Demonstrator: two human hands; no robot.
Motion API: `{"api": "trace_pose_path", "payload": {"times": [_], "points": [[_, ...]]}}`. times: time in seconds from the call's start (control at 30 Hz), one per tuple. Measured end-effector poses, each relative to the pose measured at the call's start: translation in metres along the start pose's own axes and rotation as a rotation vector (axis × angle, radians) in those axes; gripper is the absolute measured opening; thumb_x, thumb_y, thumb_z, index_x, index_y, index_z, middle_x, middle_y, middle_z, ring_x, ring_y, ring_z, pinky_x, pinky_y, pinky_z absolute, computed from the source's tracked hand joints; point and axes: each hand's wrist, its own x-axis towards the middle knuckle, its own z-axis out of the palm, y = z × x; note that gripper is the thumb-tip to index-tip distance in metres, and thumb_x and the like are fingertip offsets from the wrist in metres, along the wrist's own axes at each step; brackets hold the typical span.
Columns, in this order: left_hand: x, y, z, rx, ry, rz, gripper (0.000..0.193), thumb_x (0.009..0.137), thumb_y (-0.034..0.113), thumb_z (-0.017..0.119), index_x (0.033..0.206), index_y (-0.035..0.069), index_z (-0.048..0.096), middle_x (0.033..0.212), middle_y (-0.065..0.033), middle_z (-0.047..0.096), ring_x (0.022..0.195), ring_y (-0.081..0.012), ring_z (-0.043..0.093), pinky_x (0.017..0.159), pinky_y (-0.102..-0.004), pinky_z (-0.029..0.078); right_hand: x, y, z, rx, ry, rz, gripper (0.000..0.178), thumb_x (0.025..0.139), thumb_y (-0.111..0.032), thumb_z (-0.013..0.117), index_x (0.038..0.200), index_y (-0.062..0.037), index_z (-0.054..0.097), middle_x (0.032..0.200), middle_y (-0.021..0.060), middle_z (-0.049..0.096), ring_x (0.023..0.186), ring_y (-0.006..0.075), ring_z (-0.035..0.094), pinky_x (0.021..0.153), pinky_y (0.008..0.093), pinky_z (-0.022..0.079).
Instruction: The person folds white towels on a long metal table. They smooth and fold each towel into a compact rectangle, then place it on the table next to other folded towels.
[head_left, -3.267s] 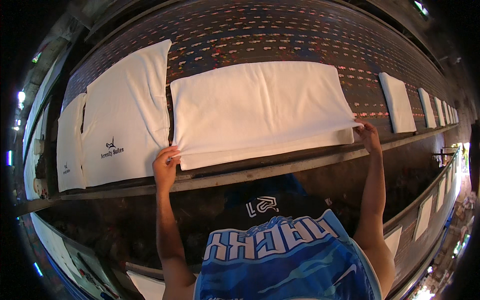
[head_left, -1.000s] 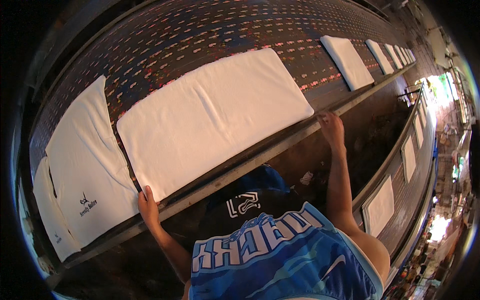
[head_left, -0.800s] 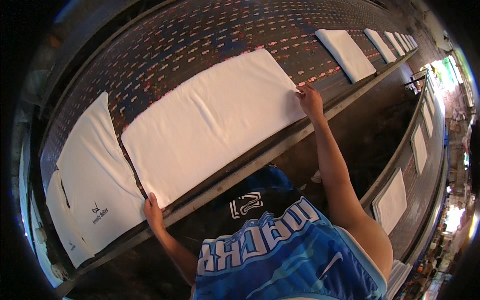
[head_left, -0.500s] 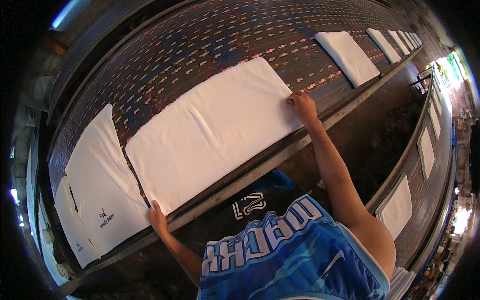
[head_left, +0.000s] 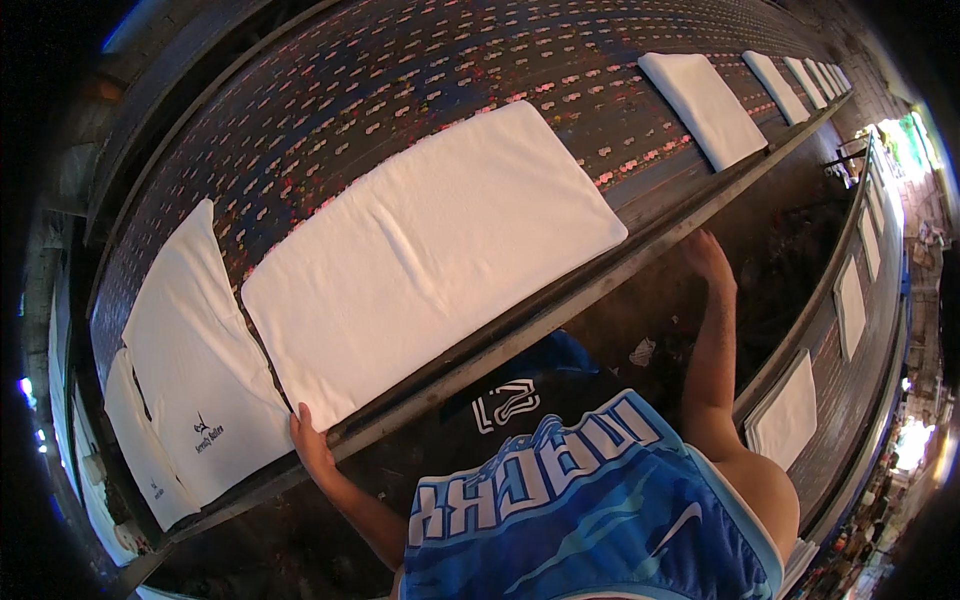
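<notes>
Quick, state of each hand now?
Left hand: at a corner of the wide white cloth; grip unclear.
Right hand: no cloth held; open or closed unclear.

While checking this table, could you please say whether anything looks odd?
The large white cloth has a crease near its middle, odd where the rest lies flatter; a pale scrap on the dark floor looks like litter.

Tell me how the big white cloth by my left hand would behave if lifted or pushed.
The white cloth would likely droop when lifted, as its surface looks soft and wrinkled. Lying flat on the dark table, it seems unlikely to roll. Pushing might deepen its crease.
</notes>
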Motion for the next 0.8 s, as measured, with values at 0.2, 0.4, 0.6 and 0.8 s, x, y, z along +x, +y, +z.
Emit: {"api": "trace_pose_path", "payload": {"times": [0.2,0.4,0.6,0.8], "points": [[-0.036,0.058,0.033,-0.464,-0.088,0.043,0.059,0.104,0.023,0.071,0.149,-0.008,0.050,0.147,-0.0192,0.060,0.135,-0.0333,0.059,0.113,-0.0488,0.051,-0.033,-0.049,-0.033,-0.148,-0.127,0.448,0.030,0.100,-0.029,0.069,0.119,-0.0071,0.077,0.117,0.0208,0.076,0.117,0.0422,0.070,0.095,0.0517,0.056],[-0.064,0.153,0.105,-0.531,-0.168,0.192,0.052,0.103,0.015,0.067,0.146,-0.010,0.052,0.145,-0.0203,0.061,0.135,-0.0328,0.060,0.114,-0.0480,0.050,-0.001,-0.096,-0.069,0.026,0.000,0.274,0.029,0.100,-0.029,0.069,0.121,-0.0106,0.078,0.116,0.0178,0.077,0.111,0.0404,0.073,0.093,0.0513,0.058],[-0.133,0.257,0.267,-0.373,-0.462,0.359,0.053,0.101,0.010,0.064,0.149,-0.009,0.052,0.142,-0.0205,0.064,0.132,-0.0326,0.062,0.115,-0.0456,0.048,0.039,-0.107,-0.099,0.097,-0.095,0.235,0.027,0.096,-0.023,0.072,0.121,-0.0121,0.078,0.115,0.0177,0.077,0.108,0.0405,0.073,0.091,0.0515,0.058],[-0.191,0.201,0.470,-0.050,-0.770,0.249,0.070,0.098,0.012,0.074,0.160,-0.002,0.044,0.146,-0.0125,0.063,0.125,-0.0187,0.064,0.081,-0.0346,0.065,0.054,-0.105,-0.080,0.314,-0.067,0.016,0.021,0.095,-0.021,0.075,0.112,-0.0082,0.077,0.108,0.0158,0.077,0.105,0.0384,0.073,0.087,0.0476,0.059]]}}
